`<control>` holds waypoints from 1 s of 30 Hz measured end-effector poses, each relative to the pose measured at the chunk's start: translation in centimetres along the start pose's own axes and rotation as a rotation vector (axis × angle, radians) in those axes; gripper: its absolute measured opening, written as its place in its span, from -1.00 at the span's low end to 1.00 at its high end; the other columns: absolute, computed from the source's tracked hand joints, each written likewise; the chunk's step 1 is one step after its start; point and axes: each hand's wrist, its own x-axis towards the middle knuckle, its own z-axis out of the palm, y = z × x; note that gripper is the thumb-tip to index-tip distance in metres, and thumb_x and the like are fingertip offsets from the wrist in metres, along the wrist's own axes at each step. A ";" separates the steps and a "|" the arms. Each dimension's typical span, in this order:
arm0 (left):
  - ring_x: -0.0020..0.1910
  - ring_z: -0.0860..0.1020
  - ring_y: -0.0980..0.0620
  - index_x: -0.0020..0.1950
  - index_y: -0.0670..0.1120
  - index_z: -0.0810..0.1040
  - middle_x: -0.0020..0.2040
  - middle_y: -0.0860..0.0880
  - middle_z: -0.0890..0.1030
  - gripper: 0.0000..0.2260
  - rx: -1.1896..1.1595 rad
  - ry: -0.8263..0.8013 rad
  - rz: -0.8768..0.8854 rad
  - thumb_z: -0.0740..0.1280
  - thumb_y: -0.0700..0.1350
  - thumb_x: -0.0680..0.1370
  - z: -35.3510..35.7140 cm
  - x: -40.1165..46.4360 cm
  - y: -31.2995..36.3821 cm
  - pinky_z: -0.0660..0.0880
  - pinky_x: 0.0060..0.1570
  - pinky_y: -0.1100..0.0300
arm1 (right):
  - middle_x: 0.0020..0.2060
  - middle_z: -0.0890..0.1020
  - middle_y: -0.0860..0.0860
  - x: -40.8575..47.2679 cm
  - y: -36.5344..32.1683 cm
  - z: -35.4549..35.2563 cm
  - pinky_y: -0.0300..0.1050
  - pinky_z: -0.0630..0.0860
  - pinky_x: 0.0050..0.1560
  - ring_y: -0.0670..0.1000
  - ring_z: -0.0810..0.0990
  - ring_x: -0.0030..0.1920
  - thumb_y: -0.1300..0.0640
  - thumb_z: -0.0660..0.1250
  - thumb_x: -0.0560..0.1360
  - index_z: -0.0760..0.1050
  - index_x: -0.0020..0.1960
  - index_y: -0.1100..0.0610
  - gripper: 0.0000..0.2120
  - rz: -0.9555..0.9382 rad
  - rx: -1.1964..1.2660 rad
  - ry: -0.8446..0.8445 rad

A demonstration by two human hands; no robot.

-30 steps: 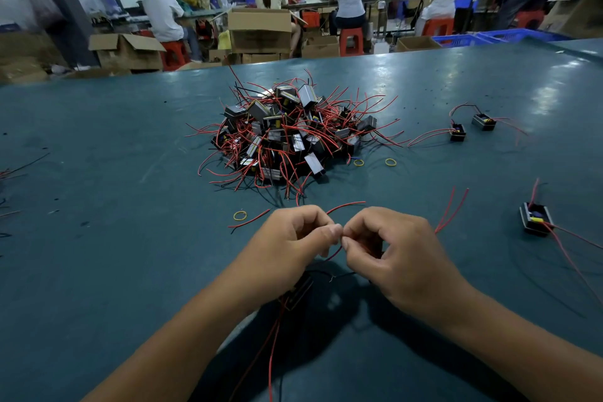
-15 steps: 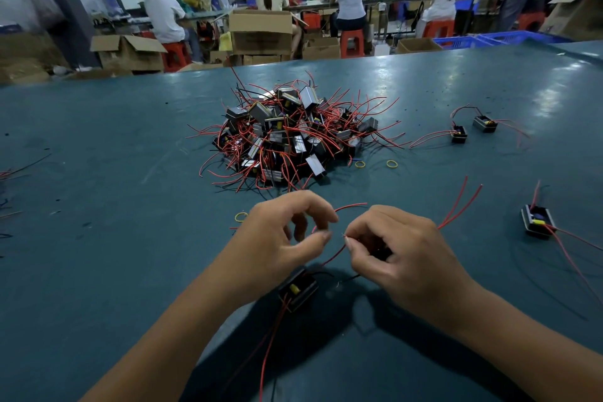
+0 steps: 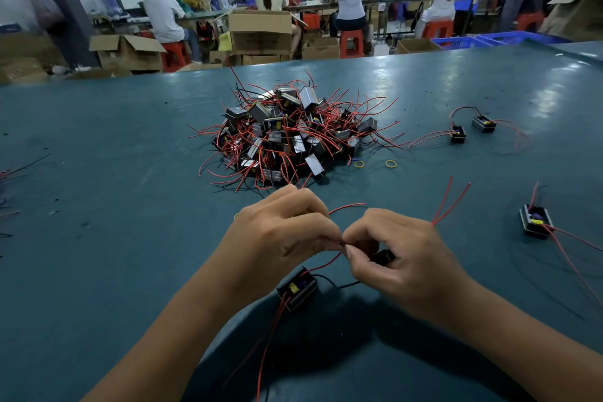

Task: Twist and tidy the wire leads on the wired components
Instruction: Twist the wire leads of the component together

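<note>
Both the left hand (image 3: pixel 280 238) and right hand (image 3: pixel 401 254) pinch a red lead (image 3: pixel 329 260), seemingly; it runs toward seven o'clock into the transformer (image 3: pixel 297 288), nearer the left.

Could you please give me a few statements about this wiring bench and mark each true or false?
1. Both the left hand and the right hand pinch a thin red wire lead. True.
2. The small black wired component below the hands lies inside a cardboard box. False: it rests on the teal table.
3. Two yellow rubber bands lie right of the tangled pile of components. True.
4. The pile's leads are mostly blue. False: mostly red.
</note>
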 end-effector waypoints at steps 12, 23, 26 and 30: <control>-0.30 0.41 0.15 -0.13 -0.05 0.59 -0.26 0.14 0.47 -0.86 -0.316 -0.100 -0.394 0.36 -0.03 0.58 0.6 0.2 1.4 0.32 -0.27 0.34 | -0.34 0.49 -0.09 0.0 -0.1 0.0 -0.17 0.42 -0.29 -0.06 0.45 -0.33 0.19 0.37 0.47 0.58 -0.19 0.17 -0.92 -0.007 -0.133 0.031; -0.49 0.15 0.09 -0.32 -0.06 0.59 -0.45 0.00 0.28 -0.83 -0.843 -0.118 -1.015 0.40 -0.19 0.49 0.5 0.6 2.8 0.09 -0.51 0.29 | -0.37 0.51 -0.01 0.1 -0.4 0.3 -0.15 0.35 -0.27 0.02 0.42 -0.35 0.21 0.34 0.48 0.57 -0.24 0.18 -0.86 -0.117 -0.257 0.049; -0.43 0.08 0.03 -0.40 -0.05 0.54 -0.42 -0.03 0.30 -0.76 -0.947 -0.147 -1.124 0.32 -0.22 0.47 0.5 0.6 2.9 0.05 -0.53 0.35 | -0.36 0.50 0.00 0.2 -0.5 0.5 -0.21 0.26 -0.23 0.02 0.39 -0.34 0.23 0.36 0.47 0.57 -0.26 0.19 -0.87 -0.180 -0.342 0.065; -0.46 0.13 0.05 -0.40 -0.04 0.54 -0.43 -0.01 0.33 -0.76 -0.940 -0.154 -1.136 0.31 -0.21 0.47 0.8 0.6 3.0 0.07 -0.55 0.36 | -0.36 0.51 0.00 0.1 -0.3 0.8 -0.17 0.30 -0.25 0.03 0.41 -0.35 0.22 0.34 0.48 0.56 -0.26 0.19 -0.85 -0.177 -0.343 0.067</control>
